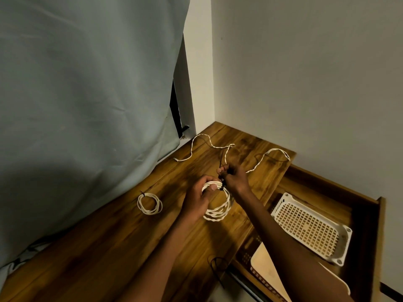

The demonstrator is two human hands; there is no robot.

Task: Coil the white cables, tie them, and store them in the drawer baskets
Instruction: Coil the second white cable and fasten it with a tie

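My left hand (pixel 199 198) grips the top of a coiled white twisted cable (pixel 218 211) held just above the wooden tabletop (pixel 109 247). My right hand (pixel 234 178) pinches a thin black tie (pixel 222 164) that wraps the coil at its top, with the tie's tail sticking up. A smaller tied white coil (pixel 150 203) lies on the table to the left. A loose white cable (pixel 207 147) snakes across the far end of the table. A white perforated basket (pixel 311 227) sits in the open drawer (pixel 362 205) at right.
A grey-green curtain (pixel 87 94) hangs along the table's left side. A second, brownish basket (pixel 266 277) with a pale board in it sits in the drawer's near part, partly under my right forearm. Loose black ties (pixel 218 265) lie at the table's near right edge.
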